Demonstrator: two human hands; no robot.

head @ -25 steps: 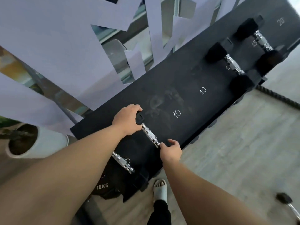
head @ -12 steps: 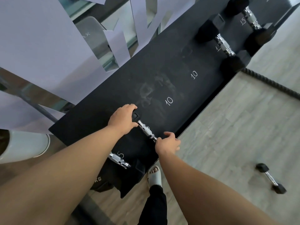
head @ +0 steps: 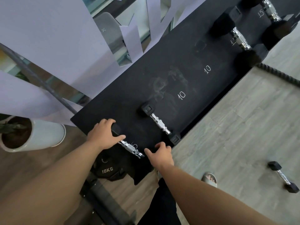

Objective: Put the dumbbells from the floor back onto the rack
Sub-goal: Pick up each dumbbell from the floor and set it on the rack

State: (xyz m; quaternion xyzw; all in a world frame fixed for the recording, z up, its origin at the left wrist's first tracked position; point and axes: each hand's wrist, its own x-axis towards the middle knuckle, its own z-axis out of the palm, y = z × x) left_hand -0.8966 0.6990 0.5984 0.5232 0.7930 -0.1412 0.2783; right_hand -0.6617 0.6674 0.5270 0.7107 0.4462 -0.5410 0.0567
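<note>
The black rack shelf [head: 203,98] runs diagonally, chalked 5, 10, 10 and 15. At its near end a small chrome-handled dumbbell [head: 131,147] lies on the 5 mark. My left hand [head: 103,135] is closed over its far black head. My right hand [head: 160,154] covers its near head at the shelf's front edge, so that head is hidden. A second small dumbbell [head: 159,124] lies free beside it, untouched. One more small dumbbell [head: 283,178] rests on the grey floor at the right.
Two larger dumbbells [head: 238,38] sit at the rack's far right end. A 10KG plate [head: 108,170] lies below the near end. A white plant pot [head: 40,135] stands left, a thick rope [head: 279,73] runs along the floor, and my sandalled foot [head: 209,178] is near the rack.
Both hands have let go of the dumbbell they held by its ends, which now lies on the shelf. They moved toward me onto the neighbouring dumbbell at the 5 mark.
</note>
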